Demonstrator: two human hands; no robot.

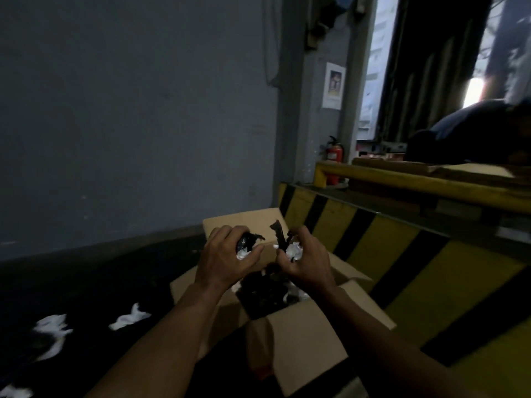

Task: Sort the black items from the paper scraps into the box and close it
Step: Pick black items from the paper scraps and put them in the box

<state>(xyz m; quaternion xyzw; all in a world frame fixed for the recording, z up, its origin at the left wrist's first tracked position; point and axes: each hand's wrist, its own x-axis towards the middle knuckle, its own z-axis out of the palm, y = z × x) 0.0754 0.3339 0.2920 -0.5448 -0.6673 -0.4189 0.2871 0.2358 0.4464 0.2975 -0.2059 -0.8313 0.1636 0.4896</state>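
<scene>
Dim loading bay with a grey wall (129,124) and a dark floor (86,282): two hands sort over an open box.

White paper scraps (53,331) lie on the floor at far left, well apart from the box, probably dropped there to keep them out of it. The left hand (227,254) hovers above the box, its grip curled round a black piece (250,239) with white paper clinging underneath. Just beside it, the right hand (307,259) has its grip closed on a black strip (280,234) and a white wad (294,249). Both are held over the mouth, likely so that loosened black bits fall inside. The cardboard box (310,334) stands with its flaps spread. The black items (264,294) are heaped within it, with a few pale bits among them. A striped barrier (402,268) runs along the right.
</scene>
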